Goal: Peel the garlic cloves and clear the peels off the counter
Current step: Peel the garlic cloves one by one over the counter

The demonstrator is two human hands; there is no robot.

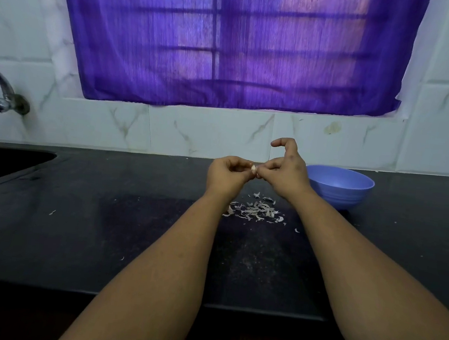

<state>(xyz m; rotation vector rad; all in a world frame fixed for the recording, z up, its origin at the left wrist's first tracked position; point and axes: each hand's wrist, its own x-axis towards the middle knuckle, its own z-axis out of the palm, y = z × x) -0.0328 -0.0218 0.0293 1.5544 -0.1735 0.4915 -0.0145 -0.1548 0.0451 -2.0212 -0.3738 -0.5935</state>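
A small pale garlic clove [253,168] is held up above the dark counter [98,239], between both hands. My left hand [227,174] is closed around its left end. My right hand [287,171] pinches its right end with thumb and a finger, while the index finger curls up free. Directly under the hands lies a loose pile of whitish garlic peels [256,210] on the counter. A blue bowl [340,188] stands just right of my right hand; its contents are hidden from this angle.
A sink [0,164] is set into the counter at the left, with a metal tap [1,94] on the tiled wall above it. A purple curtain [232,45] covers the window behind. Stray peel bits [52,212] lie scattered on the counter.
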